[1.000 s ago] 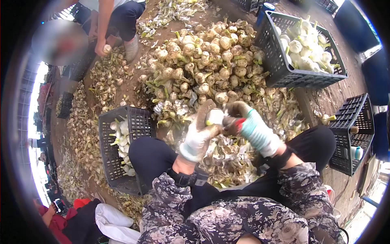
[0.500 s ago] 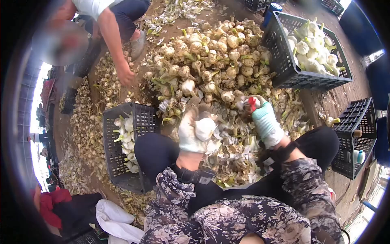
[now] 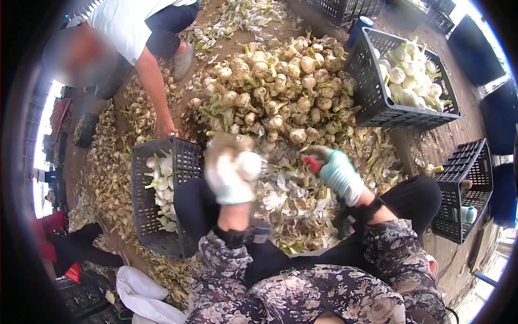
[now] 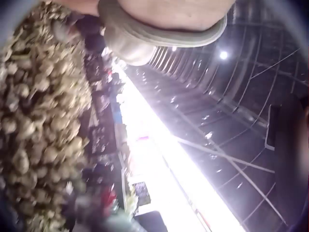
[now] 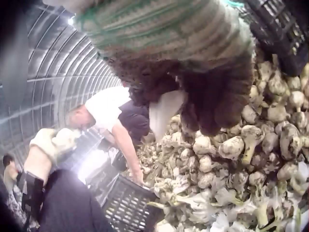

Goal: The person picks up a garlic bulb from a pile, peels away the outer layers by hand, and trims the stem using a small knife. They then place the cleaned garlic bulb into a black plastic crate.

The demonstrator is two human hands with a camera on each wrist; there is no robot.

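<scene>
In the head view my gloved left hand (image 3: pixel 229 170), blurred by motion, holds a peeled white garlic bulb (image 3: pixel 249 166) beside the near-left crate. The right wrist view also shows this bulb (image 5: pixel 65 138) in the left glove. My right hand (image 3: pixel 333 168), in a white and green glove with dirty fingers, grips a small red-handled tool (image 3: pixel 311 164) above the loose skins; its working end is hidden. A pale, flat, pointed piece (image 5: pixel 164 112) sticks out beneath the right fingers. Ahead lies a heap of unpeeled garlic (image 3: pixel 280 89). A black crate (image 3: pixel 141 216) at my left knee contains white bulbs.
Another crate (image 3: pixel 372 110), full of white garlic, stands at the far right. A smaller crate (image 3: pixel 450 216) with a bottle sits right of my knee. Across from me, another person's arm (image 3: pixel 154 89) reaches down near the left crate. Garlic skins (image 3: pixel 297 208) cover the ground between my legs.
My hands have come apart: the left moved left toward the crate with the bulb, the right stayed over the skins with the red-handled tool. The other person's arm reached down toward the crate.
</scene>
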